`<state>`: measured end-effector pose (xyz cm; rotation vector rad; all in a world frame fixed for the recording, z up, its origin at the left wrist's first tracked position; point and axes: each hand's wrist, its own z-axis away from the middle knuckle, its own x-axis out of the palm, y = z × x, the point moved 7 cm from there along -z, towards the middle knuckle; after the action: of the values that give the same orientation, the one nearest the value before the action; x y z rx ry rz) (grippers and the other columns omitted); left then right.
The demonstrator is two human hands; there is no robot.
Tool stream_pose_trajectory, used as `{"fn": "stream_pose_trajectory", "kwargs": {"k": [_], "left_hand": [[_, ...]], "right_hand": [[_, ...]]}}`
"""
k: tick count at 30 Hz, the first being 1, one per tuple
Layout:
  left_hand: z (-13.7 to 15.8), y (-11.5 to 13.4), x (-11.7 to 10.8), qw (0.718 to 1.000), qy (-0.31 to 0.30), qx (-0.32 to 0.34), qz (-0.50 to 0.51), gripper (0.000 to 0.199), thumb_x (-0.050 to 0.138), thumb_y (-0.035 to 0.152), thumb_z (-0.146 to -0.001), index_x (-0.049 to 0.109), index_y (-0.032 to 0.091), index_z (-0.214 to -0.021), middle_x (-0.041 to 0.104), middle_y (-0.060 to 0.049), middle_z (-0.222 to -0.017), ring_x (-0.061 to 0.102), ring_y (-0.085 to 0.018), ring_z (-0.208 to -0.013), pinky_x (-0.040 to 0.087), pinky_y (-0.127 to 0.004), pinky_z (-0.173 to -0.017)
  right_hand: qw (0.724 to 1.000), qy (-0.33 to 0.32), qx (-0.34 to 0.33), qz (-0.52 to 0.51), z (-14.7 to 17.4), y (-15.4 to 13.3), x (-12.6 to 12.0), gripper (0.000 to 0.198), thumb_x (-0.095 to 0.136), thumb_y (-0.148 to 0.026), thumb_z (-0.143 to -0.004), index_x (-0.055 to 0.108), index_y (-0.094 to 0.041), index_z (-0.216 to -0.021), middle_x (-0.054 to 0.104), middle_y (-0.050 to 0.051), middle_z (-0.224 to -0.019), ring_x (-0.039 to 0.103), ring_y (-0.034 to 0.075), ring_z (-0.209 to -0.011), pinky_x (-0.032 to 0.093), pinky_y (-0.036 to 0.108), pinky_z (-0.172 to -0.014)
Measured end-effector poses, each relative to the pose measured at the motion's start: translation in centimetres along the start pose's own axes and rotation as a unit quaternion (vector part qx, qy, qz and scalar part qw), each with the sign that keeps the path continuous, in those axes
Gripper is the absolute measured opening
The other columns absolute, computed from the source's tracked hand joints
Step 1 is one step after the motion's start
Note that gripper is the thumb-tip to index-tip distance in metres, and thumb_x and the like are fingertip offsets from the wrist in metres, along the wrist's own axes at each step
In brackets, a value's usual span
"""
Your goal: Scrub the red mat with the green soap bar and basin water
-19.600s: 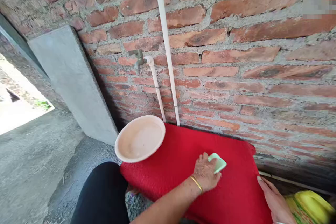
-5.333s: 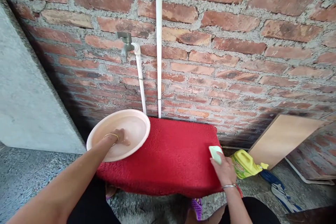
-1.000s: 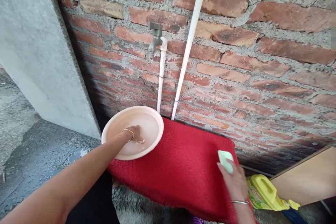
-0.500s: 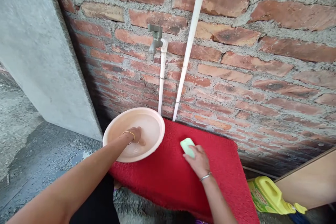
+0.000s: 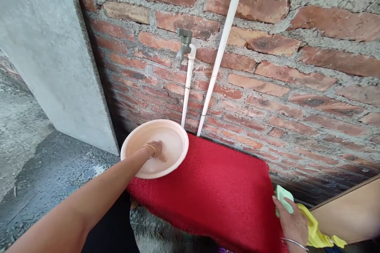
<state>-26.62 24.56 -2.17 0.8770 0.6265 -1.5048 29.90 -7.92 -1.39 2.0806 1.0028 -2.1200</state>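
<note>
On fuzzy red cloth [image 5: 216,182] sits a round basin [image 5: 133,138].

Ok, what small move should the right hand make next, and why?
I'd probably bring the right hand and its green brush leftward over the red cloth. The brush sits at or just past the cloth's right edge, by the yellow bottle, while the left hand is down in the basin, out of the way.
</note>
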Motion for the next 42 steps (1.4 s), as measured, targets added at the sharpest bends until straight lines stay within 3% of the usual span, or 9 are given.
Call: {"fn": "stream_pose_trajectory", "kwargs": {"k": [5,8,13,19,26,32,34,37,42], "left_hand": [[-0.1,-0.1,-0.1,1.000,0.002,-0.003,-0.002,0.099,0.080,0.060,-0.048,0.053,0.012,-0.130,0.059,-0.026,-0.133,0.057,-0.041,-0.121,0.046,-0.049,-0.098],[-0.2,-0.2,0.0,1.000,-0.002,0.001,-0.003,0.098,0.081,0.059,-0.048,0.053,0.012,-0.129,0.060,-0.025,-0.131,0.059,-0.040,-0.119,0.047,-0.047,-0.098],[-0.3,-0.5,0.1,1.000,-0.003,-0.001,-0.012,0.098,0.080,0.060,-0.049,0.052,0.014,-0.130,0.060,-0.022,-0.133,0.060,-0.038,-0.119,0.048,-0.044,-0.096],[-0.1,-0.3,0.0,1.000,-0.006,-0.003,-0.011,0.097,0.080,0.058,-0.052,0.050,0.012,-0.131,0.057,-0.025,-0.135,0.058,-0.038,-0.120,0.049,-0.045,-0.095],[-0.2,-0.4,0.0,1.000,0.006,-0.002,-0.002,0.097,0.080,0.059,-0.050,0.051,0.012,-0.129,0.060,-0.026,-0.132,0.059,-0.040,-0.119,0.048,-0.047,-0.096],[-0.4,-0.6,0.0,1.000,0.017,-0.001,0.002,0.095,0.081,0.061,-0.046,0.055,0.014,-0.125,0.062,-0.023,-0.129,0.060,-0.041,-0.118,0.050,-0.046,-0.093],[-0.3,-0.6,0.0,1.000,0.013,0.000,0.002,0.098,0.081,0.061,-0.047,0.054,0.013,-0.127,0.062,-0.024,-0.130,0.059,-0.041,-0.119,0.050,-0.046,-0.093],[-0.3,-0.6,0.0,1.000,0.009,-0.003,-0.003,0.098,0.081,0.061,-0.049,0.052,0.011,-0.129,0.060,-0.025,-0.132,0.059,-0.041,-0.120,0.049,-0.046,-0.095],[-0.2,-0.6,0.0,1.000,0.004,-0.007,-0.013,0.097,0.080,0.061,-0.050,0.052,0.013,-0.130,0.060,-0.024,-0.132,0.059,-0.039,-0.120,0.051,-0.044,-0.093]], "right_hand": [[0.983,-0.026,-0.161,-0.090,8.2,-11.2,3.6,0.067,0.049,-0.071,-0.074,0.065,-0.023,-0.118,0.061,0.012,-0.104,0.061,0.032,-0.098,0.051,0.047,-0.090],[0.933,-0.085,-0.335,-0.105,16.2,-17.8,6.2,0.048,0.056,-0.058,-0.080,0.068,-0.025,-0.113,0.060,0.009,-0.105,0.060,0.026,-0.099,0.051,0.039,-0.089],[0.875,-0.113,-0.465,-0.067,24.9,-22.7,7.9,0.034,0.068,-0.036,-0.080,0.068,-0.029,-0.113,0.060,0.005,-0.105,0.060,0.022,-0.096,0.050,0.034,-0.088],[0.915,-0.107,-0.386,-0.044,19.6,-18.6,7.3,0.038,0.062,-0.046,-0.083,0.068,-0.027,-0.115,0.061,0.006,-0.101,0.063,0.022,-0.091,0.051,0.033,-0.081],[0.991,-0.024,-0.134,-0.017,9.2,-5.1,1.8,0.065,0.047,-0.074,-0.076,0.063,-0.028,-0.120,0.062,0.008,-0.097,0.063,0.028,-0.090,0.051,0.042,-0.081],[0.997,0.011,0.048,0.066,5.7,3.0,-2.7,0.078,0.044,-0.086,-0.069,0.064,-0.031,-0.121,0.061,0.019,-0.109,0.063,0.038,-0.098,0.050,0.050,-0.077],[0.998,0.028,0.022,0.048,6.2,2.0,-2.7,0.078,0.043,-0.086,-0.071,0.063,-0.031,-0.123,0.062,0.019,-0.108,0.062,0.037,-0.102,0.050,0.049,-0.079],[0.992,0.044,-0.112,-0.029,9.4,-3.1,-1.2,0.076,0.043,-0.084,-0.074,0.066,-0.025,-0.118,0.062,0.014,-0.104,0.062,0.033,-0.099,0.051,0.046,-0.080],[0.919,-0.057,-0.374,-0.113,20.5,-13.8,3.2,0.045,0.056,-0.062,-0.084,0.069,-0.027,-0.108,0.062,0.008,-0.102,0.063,0.023,-0.090,0.054,0.035,-0.081]]}}
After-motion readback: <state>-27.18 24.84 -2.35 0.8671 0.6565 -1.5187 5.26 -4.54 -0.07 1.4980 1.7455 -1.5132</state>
